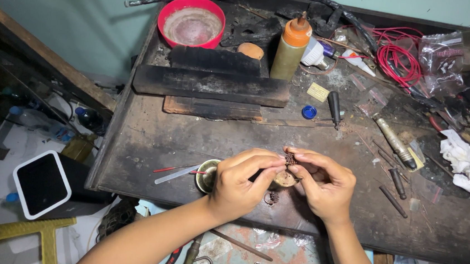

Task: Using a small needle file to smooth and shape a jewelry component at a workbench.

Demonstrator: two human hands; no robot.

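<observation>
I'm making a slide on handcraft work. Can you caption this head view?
Both hands, left and right, pinch a small dark piece above a worn workbench.

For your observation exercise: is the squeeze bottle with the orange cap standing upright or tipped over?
Upright. The bottle stands on its base on the workbench, orange nozzle pointing up.

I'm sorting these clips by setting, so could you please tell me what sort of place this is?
Probably a small craft or repair workshop: a scorched workbench, scattered hand tools and coiled red wire.
</observation>
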